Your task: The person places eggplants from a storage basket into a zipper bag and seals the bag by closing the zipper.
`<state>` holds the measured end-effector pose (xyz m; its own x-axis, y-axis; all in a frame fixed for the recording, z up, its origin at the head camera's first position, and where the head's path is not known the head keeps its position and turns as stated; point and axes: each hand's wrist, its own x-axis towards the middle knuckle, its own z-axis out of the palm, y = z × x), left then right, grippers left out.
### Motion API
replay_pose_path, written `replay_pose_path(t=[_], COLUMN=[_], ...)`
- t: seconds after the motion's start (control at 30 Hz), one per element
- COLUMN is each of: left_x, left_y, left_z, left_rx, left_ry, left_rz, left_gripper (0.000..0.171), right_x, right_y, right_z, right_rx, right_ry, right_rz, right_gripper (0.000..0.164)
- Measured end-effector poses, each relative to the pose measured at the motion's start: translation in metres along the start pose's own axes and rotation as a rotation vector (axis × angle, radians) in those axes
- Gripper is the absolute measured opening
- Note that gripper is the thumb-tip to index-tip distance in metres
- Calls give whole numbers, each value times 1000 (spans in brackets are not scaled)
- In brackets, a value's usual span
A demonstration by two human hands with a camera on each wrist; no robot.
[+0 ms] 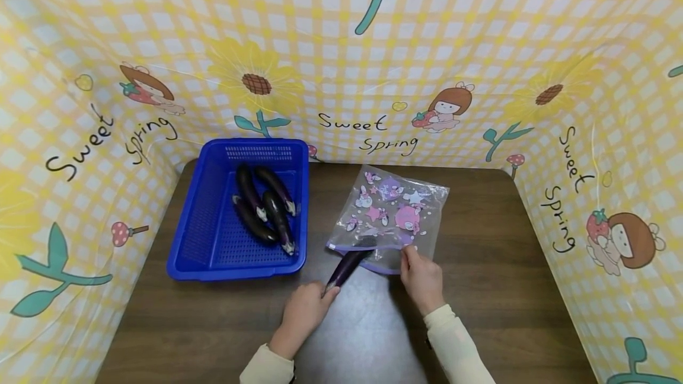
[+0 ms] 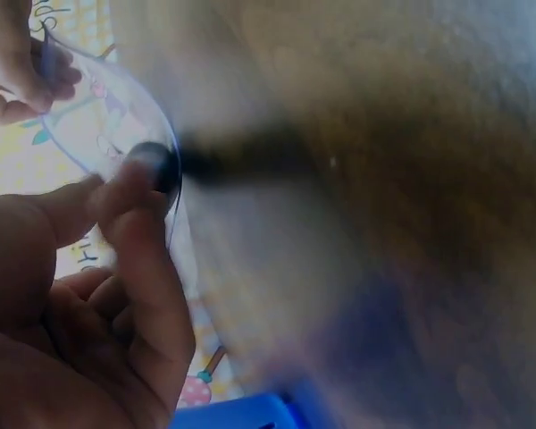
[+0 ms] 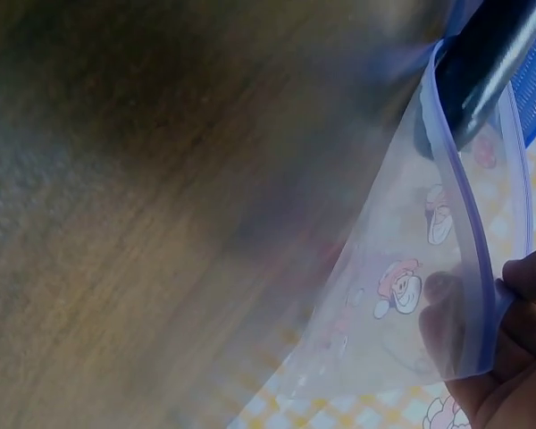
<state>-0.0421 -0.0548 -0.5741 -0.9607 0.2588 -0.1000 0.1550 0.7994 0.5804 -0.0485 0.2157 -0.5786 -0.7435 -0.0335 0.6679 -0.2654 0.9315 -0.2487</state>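
My left hand [image 1: 306, 310] grips the near end of a dark purple eggplant [image 1: 347, 266]. The far end of that eggplant is inside the mouth of a clear zip bag [image 1: 392, 206] printed with pink and purple cartoon figures. With thumb and fingers, my right hand [image 1: 423, 277] pinches the purple zip edge at the bag's right side. In the right wrist view the bag's mouth [image 3: 469, 206] gapes around the eggplant [image 3: 491, 71]. The left wrist view shows the left fingers [image 2: 143, 277] curled at the eggplant's end, which largely hides behind them.
A blue perforated basket [image 1: 181, 248] stands at the left of the brown wooden table [image 1: 480, 313]. Several eggplants [image 1: 274, 218] lie inside it. Yellow checked cloth [image 1: 341, 64] with flower and girl prints walls in the table at the back and both sides.
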Motion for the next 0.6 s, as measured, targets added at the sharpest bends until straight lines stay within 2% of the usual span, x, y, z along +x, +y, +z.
replay_pose_path(t=[0.1, 0.2, 0.3, 0.43, 0.5, 0.6], left_x=[2, 6, 10, 19, 23, 28], left_y=[1, 3, 4, 5, 6, 7], left_z=[4, 7, 12, 19, 23, 29], left_rx=[-14, -115, -274, -539, -660, -780], left_ry=[4, -5, -37, -83, -85, -63], left_rz=[-7, -42, -110, -208, -241, -288], left_gripper=[53, 51, 46, 37, 35, 35], right_x=[-3, -6, -9, -12, -13, -14], right_y=[0, -1, -3, -3, -3, -2], right_z=[1, 1, 2, 3, 4, 4], right_rx=[11, 26, 41, 59, 66, 77], right_ry=[-12, -28, -43, -56, -61, -68], right_rz=[-3, -13, -30, -44, -47, -53], right_gripper=[14, 15, 16, 17, 18, 20])
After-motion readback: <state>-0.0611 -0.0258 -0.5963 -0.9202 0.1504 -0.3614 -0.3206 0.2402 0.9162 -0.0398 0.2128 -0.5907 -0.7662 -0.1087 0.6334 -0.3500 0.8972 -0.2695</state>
